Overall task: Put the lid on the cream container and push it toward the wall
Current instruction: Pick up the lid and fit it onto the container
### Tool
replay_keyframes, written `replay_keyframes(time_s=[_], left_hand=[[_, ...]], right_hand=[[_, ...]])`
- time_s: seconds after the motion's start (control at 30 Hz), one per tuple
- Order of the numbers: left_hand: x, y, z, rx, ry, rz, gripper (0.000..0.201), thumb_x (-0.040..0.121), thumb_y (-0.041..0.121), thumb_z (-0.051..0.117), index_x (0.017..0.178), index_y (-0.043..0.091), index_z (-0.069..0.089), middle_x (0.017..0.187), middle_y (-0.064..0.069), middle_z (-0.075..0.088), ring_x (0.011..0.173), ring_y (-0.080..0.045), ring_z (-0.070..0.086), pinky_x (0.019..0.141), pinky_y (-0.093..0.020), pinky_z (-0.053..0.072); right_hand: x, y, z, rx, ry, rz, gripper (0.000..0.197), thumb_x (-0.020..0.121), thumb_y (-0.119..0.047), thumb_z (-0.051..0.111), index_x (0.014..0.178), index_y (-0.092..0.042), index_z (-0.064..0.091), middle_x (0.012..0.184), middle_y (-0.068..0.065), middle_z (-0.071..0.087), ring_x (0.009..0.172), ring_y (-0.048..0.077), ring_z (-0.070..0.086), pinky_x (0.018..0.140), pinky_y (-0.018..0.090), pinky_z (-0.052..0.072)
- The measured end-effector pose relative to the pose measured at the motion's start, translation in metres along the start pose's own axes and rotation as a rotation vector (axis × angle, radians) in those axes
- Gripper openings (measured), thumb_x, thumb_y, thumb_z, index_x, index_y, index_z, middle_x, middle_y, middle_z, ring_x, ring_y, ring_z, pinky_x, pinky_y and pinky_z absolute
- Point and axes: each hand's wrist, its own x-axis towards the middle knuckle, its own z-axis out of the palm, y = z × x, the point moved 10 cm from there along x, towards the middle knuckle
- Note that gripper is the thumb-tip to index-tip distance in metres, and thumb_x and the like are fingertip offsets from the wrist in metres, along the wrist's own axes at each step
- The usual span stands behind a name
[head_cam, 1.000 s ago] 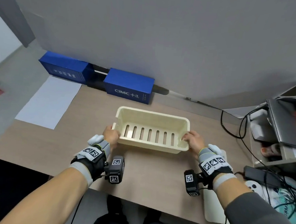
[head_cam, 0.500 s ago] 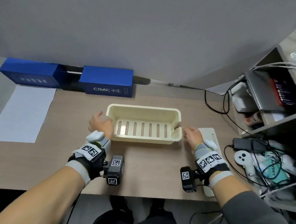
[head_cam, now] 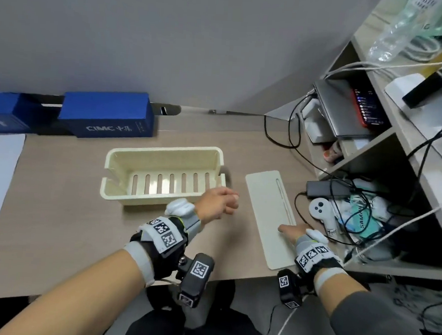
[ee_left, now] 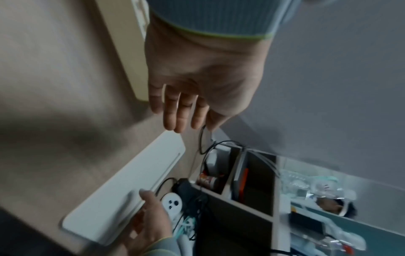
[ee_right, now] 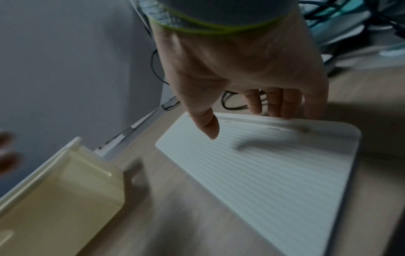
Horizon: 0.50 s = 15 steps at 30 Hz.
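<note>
Though sharp in the head view, blurred in both wrist views by motion; right hand point(head_cam: 292, 231) half hidden behind its wrist strap there, fingertips out of sight past the lid's far edge. One cream container point(head_cam: 162, 175), open-topped, seven slots counted in its floor, standing mid-desk point(head_cam: 54, 221) apart from the wall point(head_cam: 171, 33); one lid point(head_cam: 268, 217), flat, pale, finely ribbed with rounded corners, lying just right of the container, near end overhanging the desk edge. Right hand: thumb point(ee_right: 207, 124) resting on top, fingers point(ee_right: 282, 104) curled over the long edge, gripping the lid. Left hand point(head_cam: 218, 202): hovering between container and lid, fingers loose, holding nothing. Two blue boxes point(head_cam: 108, 115) against the wall; second cut off at left.
</note>
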Motion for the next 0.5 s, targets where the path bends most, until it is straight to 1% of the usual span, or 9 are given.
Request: replay_keyframes(time_s=[0.07, 0.13, 0.17, 0.23, 0.27, 0.3, 0.4, 0.43, 0.5], left_hand=[[0.015, -0.021, 0.029, 0.087, -0.043, -0.098, 0.021, 0.099, 0.013, 0.052, 0.118, 0.013, 0.061, 0.097, -0.008, 0.053, 0.066, -0.009, 0.045, 0.041, -0.009, 0.032], [0.03, -0.04, 0.053, 0.161, -0.039, -0.176, 0.038, 0.1, 0.015, 0.051, 0.136, 0.004, 0.056, 0.105, -0.005, 0.051, 0.071, -0.009, 0.047, 0.054, -0.013, 0.039], [0.036, -0.048, 0.064, 0.177, -0.041, -0.209, 0.043, 0.101, 0.016, 0.05, 0.14, 0.001, 0.053, 0.109, -0.005, 0.05, 0.079, -0.012, 0.051, 0.062, -0.018, 0.041], [0.042, -0.065, 0.081, 0.194, -0.04, -0.301, 0.047, 0.103, 0.022, 0.049, 0.142, -0.004, 0.05, 0.119, -0.011, 0.053, 0.106, -0.023, 0.054, 0.082, -0.031, 0.045], [0.042, -0.071, 0.085, 0.196, -0.023, -0.344, 0.048, 0.103, 0.024, 0.049, 0.142, -0.005, 0.05, 0.126, -0.013, 0.054, 0.117, -0.025, 0.054, 0.09, -0.034, 0.043], [0.041, -0.076, 0.086, 0.181, -0.005, -0.373, 0.048, 0.103, 0.025, 0.05, 0.141, -0.004, 0.05, 0.132, -0.013, 0.056, 0.123, -0.026, 0.053, 0.093, -0.034, 0.04], [0.046, -0.081, 0.094, 0.115, 0.025, -0.415, 0.048, 0.101, 0.024, 0.054, 0.14, -0.003, 0.051, 0.143, -0.015, 0.055, 0.131, -0.029, 0.052, 0.094, -0.033, 0.037], [0.047, -0.082, 0.092, 0.106, 0.039, -0.426, 0.049, 0.1, 0.024, 0.055, 0.14, -0.003, 0.05, 0.145, -0.017, 0.055, 0.131, -0.03, 0.052, 0.098, -0.035, 0.038], [0.048, -0.082, 0.087, 0.077, 0.068, -0.437, 0.049, 0.099, 0.024, 0.058, 0.139, -0.002, 0.051, 0.144, -0.016, 0.055, 0.123, -0.028, 0.053, 0.097, -0.037, 0.039]], right_hand=[[0.013, 0.005, 0.007, -0.026, -0.024, -0.003, 0.064, 0.067, -0.049, 0.063, 0.114, -0.006, 0.061, 0.1, 0.009, 0.065, 0.085, 0.029, 0.061, 0.066, 0.027, 0.042], [0.017, 0.007, 0.003, -0.005, -0.031, -0.013, 0.054, 0.069, -0.047, 0.061, 0.105, -0.006, 0.064, 0.094, 0.008, 0.068, 0.082, 0.028, 0.063, 0.065, 0.026, 0.042], [0.021, 0.009, 0.003, 0.009, -0.043, -0.012, 0.05, 0.071, -0.045, 0.06, 0.101, -0.005, 0.065, 0.092, 0.008, 0.069, 0.08, 0.028, 0.064, 0.065, 0.026, 0.043], [0.03, 0.008, 0.008, 0.056, -0.095, -0.02, 0.044, 0.077, -0.04, 0.059, 0.1, -0.002, 0.067, 0.095, 0.011, 0.071, 0.083, 0.029, 0.067, 0.07, 0.028, 0.047], [0.032, 0.005, 0.013, 0.09, -0.126, -0.033, 0.042, 0.08, -0.036, 0.058, 0.101, -0.001, 0.066, 0.098, 0.013, 0.071, 0.084, 0.03, 0.066, 0.073, 0.03, 0.048], [0.032, 0.002, 0.017, 0.121, -0.148, -0.041, 0.04, 0.081, -0.033, 0.058, 0.102, 0.0, 0.065, 0.099, 0.013, 0.07, 0.084, 0.03, 0.064, 0.076, 0.032, 0.047], [0.037, -0.001, 0.018, 0.2, -0.17, -0.044, 0.038, 0.085, -0.031, 0.058, 0.106, 0.001, 0.062, 0.1, 0.014, 0.065, 0.091, 0.031, 0.062, 0.08, 0.033, 0.045], [0.037, 0.0, 0.018, 0.212, -0.184, -0.036, 0.039, 0.086, -0.031, 0.057, 0.108, 0.001, 0.062, 0.101, 0.014, 0.066, 0.096, 0.031, 0.063, 0.083, 0.033, 0.045], [0.038, 0.0, 0.017, 0.238, -0.194, -0.046, 0.04, 0.088, -0.03, 0.057, 0.113, 0.0, 0.063, 0.105, 0.013, 0.068, 0.105, 0.031, 0.065, 0.092, 0.036, 0.048]])
